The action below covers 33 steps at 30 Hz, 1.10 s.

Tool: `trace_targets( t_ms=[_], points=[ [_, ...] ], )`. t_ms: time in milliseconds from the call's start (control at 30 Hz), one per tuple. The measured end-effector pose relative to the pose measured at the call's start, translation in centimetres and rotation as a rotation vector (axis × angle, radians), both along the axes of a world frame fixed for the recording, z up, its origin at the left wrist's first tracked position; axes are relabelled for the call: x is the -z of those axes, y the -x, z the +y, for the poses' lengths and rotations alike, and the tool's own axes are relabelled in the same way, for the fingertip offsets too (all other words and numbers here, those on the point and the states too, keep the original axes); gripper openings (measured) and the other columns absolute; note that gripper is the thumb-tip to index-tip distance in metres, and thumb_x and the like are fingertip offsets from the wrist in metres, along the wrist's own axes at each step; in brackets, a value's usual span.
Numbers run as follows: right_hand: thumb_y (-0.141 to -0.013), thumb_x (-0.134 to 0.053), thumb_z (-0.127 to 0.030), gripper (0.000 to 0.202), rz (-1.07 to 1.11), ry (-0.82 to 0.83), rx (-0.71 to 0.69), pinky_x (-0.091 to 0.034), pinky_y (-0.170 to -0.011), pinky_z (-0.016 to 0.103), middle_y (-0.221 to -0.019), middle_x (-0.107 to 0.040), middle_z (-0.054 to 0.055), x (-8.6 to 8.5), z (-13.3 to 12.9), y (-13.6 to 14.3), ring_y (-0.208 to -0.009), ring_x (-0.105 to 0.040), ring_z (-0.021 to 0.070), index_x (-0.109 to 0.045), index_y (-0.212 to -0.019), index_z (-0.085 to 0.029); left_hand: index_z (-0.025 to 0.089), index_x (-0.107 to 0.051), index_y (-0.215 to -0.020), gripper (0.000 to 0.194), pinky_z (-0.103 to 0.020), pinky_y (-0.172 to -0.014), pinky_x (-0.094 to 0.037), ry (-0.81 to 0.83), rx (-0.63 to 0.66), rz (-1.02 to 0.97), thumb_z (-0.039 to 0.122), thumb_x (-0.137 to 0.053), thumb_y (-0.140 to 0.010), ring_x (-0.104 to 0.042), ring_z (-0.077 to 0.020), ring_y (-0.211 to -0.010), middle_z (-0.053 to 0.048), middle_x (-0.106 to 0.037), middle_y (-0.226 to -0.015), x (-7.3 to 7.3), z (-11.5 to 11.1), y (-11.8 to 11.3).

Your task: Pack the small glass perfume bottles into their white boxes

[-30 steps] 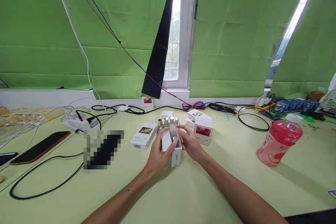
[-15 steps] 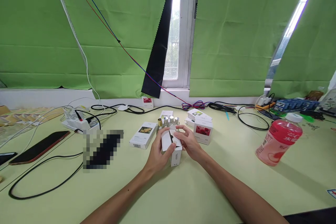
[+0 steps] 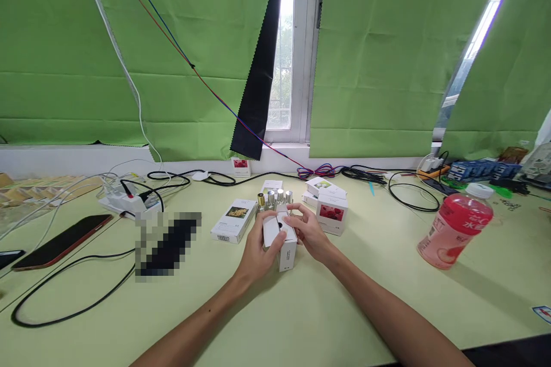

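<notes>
A small white box (image 3: 287, 256) stands on the pale green table, its top flaps partly raised around a dark round spot. My left hand (image 3: 261, 249) wraps round its left side, thumb on the top. From the right, my right hand (image 3: 310, 233) grips the box, with fingers at the top flaps. Just behind the hands is a row of small glass bottles (image 3: 271, 200) with silver and gold caps. Left of them lies a flat white box (image 3: 235, 221) with a yellow flower picture. A white box with a red picture (image 3: 332, 215) stands to the right.
A pink drink bottle (image 3: 456, 226) stands at the right. Phones, including a red-edged one (image 3: 62, 241), lie at the left near a power strip (image 3: 123, 200) and looping black cables. More cables run along the back edge.
The top flaps of the held box have come closer together, and the dark gap between them is smaller. Both hands stay on the box. The view has shifted slightly.
</notes>
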State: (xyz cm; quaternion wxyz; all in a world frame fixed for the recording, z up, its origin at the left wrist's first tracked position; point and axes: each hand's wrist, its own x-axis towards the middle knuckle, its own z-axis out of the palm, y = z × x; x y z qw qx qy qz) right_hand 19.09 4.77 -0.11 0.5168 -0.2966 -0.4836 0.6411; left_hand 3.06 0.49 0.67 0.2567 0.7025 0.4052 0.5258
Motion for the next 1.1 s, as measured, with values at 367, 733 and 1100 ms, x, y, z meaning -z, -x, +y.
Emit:
trace_targets(
  t_ms=[367, 733, 1100],
  points=[
    [-0.069, -0.086, -0.045, 0.052, -0.001, -0.003, 0.008, -0.025, -0.040, 0.020, -0.055, -0.054, -0.010, 0.01, 0.09, -0.06, -0.043, -0.040, 0.0072, -0.058, -0.106, -0.021, 0.023, -0.052, -0.119, 0.034, -0.034, -0.083, -0.051, 0.029, -0.003, 0.043, 0.047, -0.057, -0.095, -0.062, -0.0232, -0.100, -0.007, -0.064, -0.113, 0.24, 0.36, 0.22],
    [-0.067, -0.086, -0.046, 0.053, 0.001, 0.000, 0.011, -0.025, -0.040, 0.020, -0.054, -0.053, -0.010, -0.25, -0.04, -0.03, -0.042, -0.038, 0.0069, -0.057, -0.104, -0.021, 0.022, -0.057, -0.116, 0.030, -0.033, -0.078, -0.052, 0.015, 0.006, 0.050, 0.043, -0.059, -0.095, -0.064, -0.0234, -0.097, -0.007, -0.066, -0.111, -0.32, 0.18, 0.11],
    [-0.068, -0.085, -0.046, 0.051, -0.030, 0.003, 0.025, -0.025, -0.040, 0.020, -0.058, -0.056, -0.009, -0.18, -0.09, 0.10, -0.044, -0.040, 0.0071, -0.056, -0.103, -0.022, 0.022, -0.058, -0.115, 0.030, -0.031, -0.074, -0.050, 0.032, 0.008, 0.095, 0.045, -0.056, -0.096, -0.063, -0.0217, -0.090, -0.006, -0.066, -0.105, -0.57, 0.21, 0.37]
  ],
)
